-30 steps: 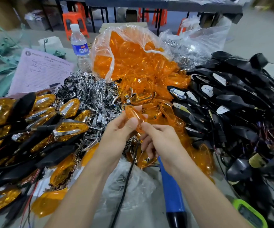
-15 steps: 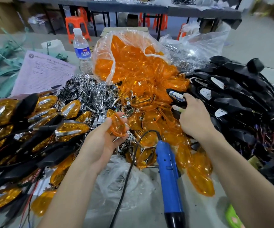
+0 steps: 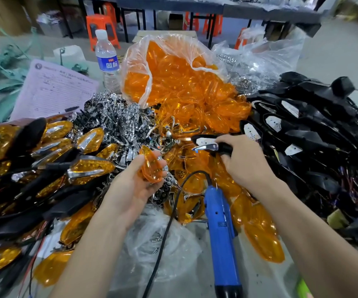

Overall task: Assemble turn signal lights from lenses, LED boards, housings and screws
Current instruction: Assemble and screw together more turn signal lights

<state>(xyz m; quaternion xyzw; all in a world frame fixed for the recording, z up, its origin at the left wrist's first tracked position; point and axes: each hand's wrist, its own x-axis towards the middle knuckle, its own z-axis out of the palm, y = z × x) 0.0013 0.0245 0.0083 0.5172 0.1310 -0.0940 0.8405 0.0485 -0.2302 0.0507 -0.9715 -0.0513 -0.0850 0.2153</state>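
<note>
The left hand (image 3: 135,186), palm up near the middle, curls its fingers round an orange lens (image 3: 150,167), while just to its right the right hand (image 3: 246,162) grips a black housing (image 3: 224,149) over the spilled lens pile (image 3: 195,97), left of the housing heap (image 3: 315,130), with a blue screwdriver (image 3: 221,237) lying between the forearms.

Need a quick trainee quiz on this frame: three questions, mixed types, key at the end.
1. True or false: the left hand holds an orange lens.
2. The right hand grips: A) a water bottle, B) a black housing, C) a sheet of paper.
3. Fill in: the blue screwdriver lies on the table with ____ hand on it.

Key: 1 true; 2 B; 3 neither.
</note>
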